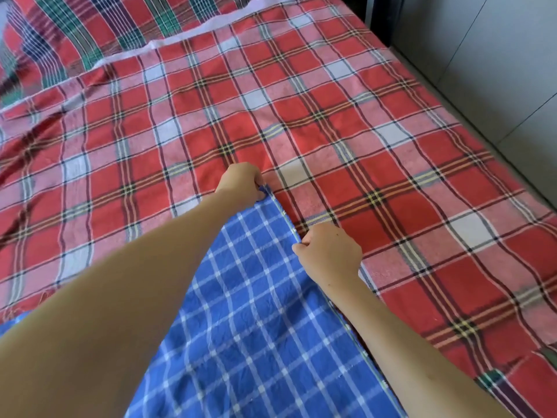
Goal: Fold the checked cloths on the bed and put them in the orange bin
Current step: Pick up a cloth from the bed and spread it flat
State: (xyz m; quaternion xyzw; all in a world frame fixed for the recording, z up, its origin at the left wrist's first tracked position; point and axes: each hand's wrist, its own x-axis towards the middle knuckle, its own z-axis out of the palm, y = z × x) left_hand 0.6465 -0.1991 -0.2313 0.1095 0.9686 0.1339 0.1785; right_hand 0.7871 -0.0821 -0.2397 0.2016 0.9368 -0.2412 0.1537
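The blue checked cloth (256, 312) lies on the near part of the bed, spread over a big red checked cloth (331, 116) that covers most of the mattress. It runs out of sight at the bottom edge of the view, and its surface is finely creased. Both bare arms reach out over it.

The left hand (241, 184) is the farther one. It sits at the far corner of the blue cloth, with its fingers (256, 179) curled in and pinching that corner right at the tip. The right hand (330, 251) is nearer, a little way back along the same right-hand edge. Its fingers (301, 248) are bunched into a loose fist that pinches the hem. Between the two hands the edge runs straight and looks taut, lying just against the red cloth beneath. From the right hand the hem carries on under the forearm towards the bottom of the view.

Up at the far left, a third, darker checked cloth (75, 34) in red, green and navy lies rumpled. The pale border of the red cloth runs beside it, and I cannot tell which of the two lies on top. Along the right side the bed ends at a grey tiled floor (497, 70), and a bit of dark bed frame (380, 25) shows at the far corner
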